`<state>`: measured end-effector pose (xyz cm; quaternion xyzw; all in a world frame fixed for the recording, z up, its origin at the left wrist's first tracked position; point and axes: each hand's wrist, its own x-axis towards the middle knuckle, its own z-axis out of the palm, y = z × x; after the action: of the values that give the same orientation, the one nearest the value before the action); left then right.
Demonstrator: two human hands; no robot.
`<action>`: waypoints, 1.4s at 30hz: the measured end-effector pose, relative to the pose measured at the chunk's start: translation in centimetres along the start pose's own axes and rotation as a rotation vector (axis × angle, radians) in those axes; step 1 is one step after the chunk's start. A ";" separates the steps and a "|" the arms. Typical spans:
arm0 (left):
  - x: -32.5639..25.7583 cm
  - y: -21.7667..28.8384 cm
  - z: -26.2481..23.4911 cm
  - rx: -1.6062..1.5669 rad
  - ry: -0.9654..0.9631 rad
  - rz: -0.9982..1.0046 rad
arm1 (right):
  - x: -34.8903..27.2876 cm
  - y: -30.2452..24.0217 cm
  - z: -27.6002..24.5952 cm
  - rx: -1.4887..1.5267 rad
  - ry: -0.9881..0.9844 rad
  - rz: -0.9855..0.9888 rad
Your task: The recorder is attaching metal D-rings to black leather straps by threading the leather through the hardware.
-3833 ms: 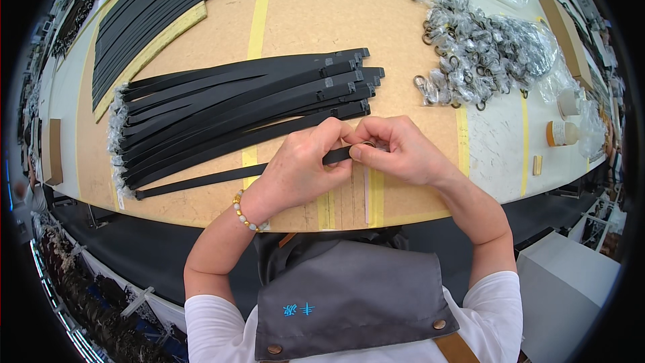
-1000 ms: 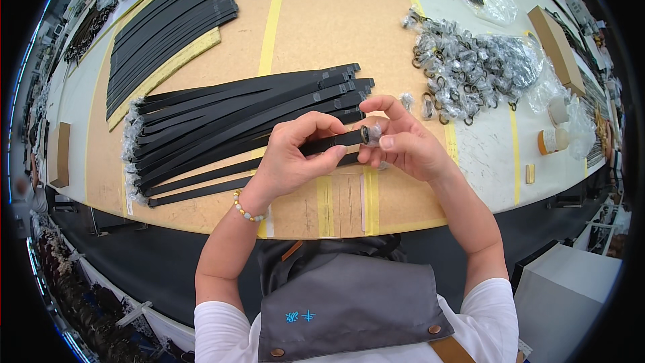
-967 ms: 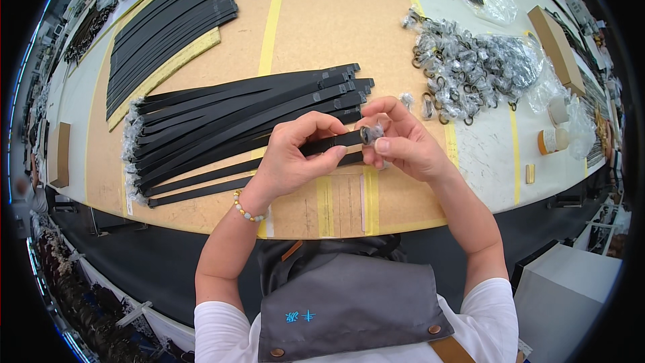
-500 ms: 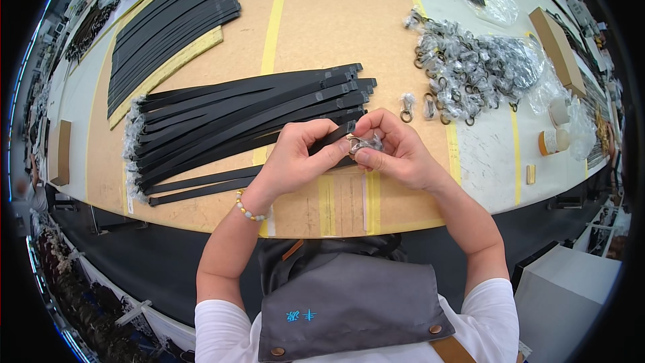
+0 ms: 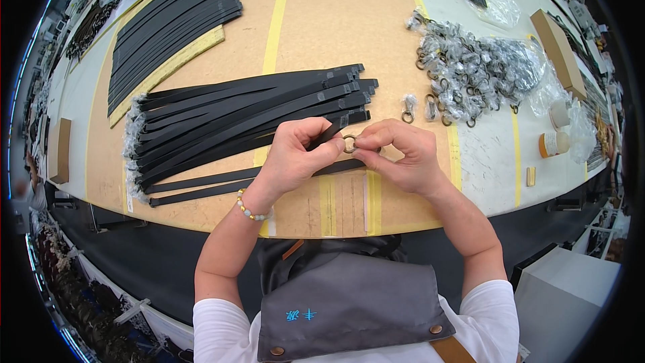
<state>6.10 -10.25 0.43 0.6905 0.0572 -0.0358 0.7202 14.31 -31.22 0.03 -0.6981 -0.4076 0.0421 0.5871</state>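
Note:
My left hand is closed around a black strap, whose end sticks out past the thumb and forefinger. Fingertip to fingertip with it, my right hand pinches a dark brass-coloured ring. That ring stands between both hands; whether the strap touches it I cannot tell. The clasp body and its plastic wrap are mostly hidden behind the right fingers. Under and left of my hands lie several long black straps, their left ends bunched in clear plastic wrap.
To the right is a heap of plastic-wrapped ring clasps, with a single wrapped clasp beside it. More black straps lie at the back left. A cardboard box and a small jar stand at the right.
My right hand has shifted slightly right and turned. The ring now shows upright between my hands, where the wrapped clasp was visible before. My left hand keeps its grip.

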 end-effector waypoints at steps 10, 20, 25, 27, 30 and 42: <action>-0.4 0.9 0.3 -0.060 0.003 0.054 | -0.8 0.9 -1.7 0.564 0.007 0.296; -0.4 0.2 0.0 0.107 -0.037 0.245 | -0.1 1.1 -1.4 0.881 -0.066 0.445; -0.5 0.6 0.0 0.118 -0.117 0.281 | -0.2 2.0 -1.5 1.024 -0.178 0.451; -0.6 0.7 0.2 0.151 -0.109 0.321 | -0.1 1.7 -1.4 1.016 -0.283 0.530; -0.9 1.0 0.6 0.140 -0.065 0.288 | -0.2 1.8 -1.5 1.031 -0.307 0.576; -1.4 1.3 1.3 0.260 -0.041 0.382 | -0.2 2.4 -1.6 1.033 -0.353 0.605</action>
<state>4.94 -11.57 1.92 0.7747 -0.0945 0.0802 0.6200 16.28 -32.60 -1.64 -0.3912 -0.2097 0.5130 0.7347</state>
